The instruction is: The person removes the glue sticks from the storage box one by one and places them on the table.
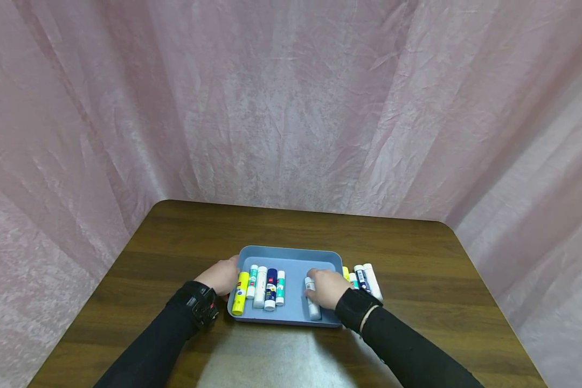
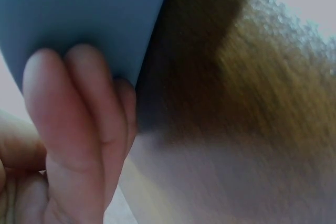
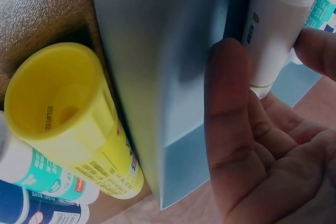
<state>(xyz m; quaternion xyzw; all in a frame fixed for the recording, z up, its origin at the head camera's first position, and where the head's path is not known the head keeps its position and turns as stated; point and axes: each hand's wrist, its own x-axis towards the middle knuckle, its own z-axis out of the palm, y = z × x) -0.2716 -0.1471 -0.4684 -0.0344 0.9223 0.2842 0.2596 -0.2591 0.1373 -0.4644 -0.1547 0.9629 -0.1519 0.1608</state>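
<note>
A blue tray [image 1: 293, 261] lies on the table between my hands. My left hand [image 1: 221, 276] is at its left side; in the left wrist view, the fingers [image 2: 63, 108] extend against the outside of the tray wall. Over the tray's right part, my right hand [image 1: 328, 288] pinches a white glue stick [image 1: 313, 308] between thumb and fingers. That glue stick [image 3: 278, 24] shows close up in the right wrist view, inside the tray wall. Toward the left in the tray, several glue sticks lie side by side: yellow [image 1: 240, 293], teal-and-white [image 1: 251, 282], white [image 1: 260, 287], dark blue [image 1: 270, 289] and teal-and-white [image 1: 281, 288].
Just outside the tray's right wall lie more glue sticks: a yellow one [image 3: 68, 114], a teal-and-white one [image 3: 52, 177], a dark blue one [image 1: 361, 277] and a white one [image 1: 372, 282]. The wooden table [image 1: 417, 312] ends before a pink curtain [image 1: 291, 108].
</note>
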